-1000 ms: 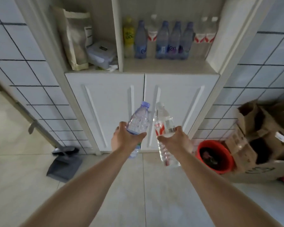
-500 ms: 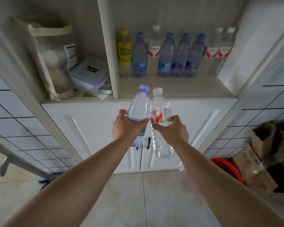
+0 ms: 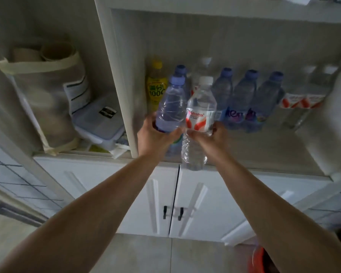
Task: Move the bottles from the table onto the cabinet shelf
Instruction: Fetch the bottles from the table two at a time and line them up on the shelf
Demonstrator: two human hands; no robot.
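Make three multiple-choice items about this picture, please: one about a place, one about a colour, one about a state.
1. Where does the yellow bottle stand?
A. on the floor
B. at the left end of the row on the shelf
C. inside the bag

2. What colour is the cap of the bottle in the right hand?
A. white
B. green
C. black

3. What is the state of the cabinet doors below the shelf?
A. both open
B. one open
C. both closed

Answers: 1 B, it stands left of the blue bottles, beside the divider. 2 A, the clear bottle has a white cap. 3 C, the doors meet at the middle seam with both handles side by side.
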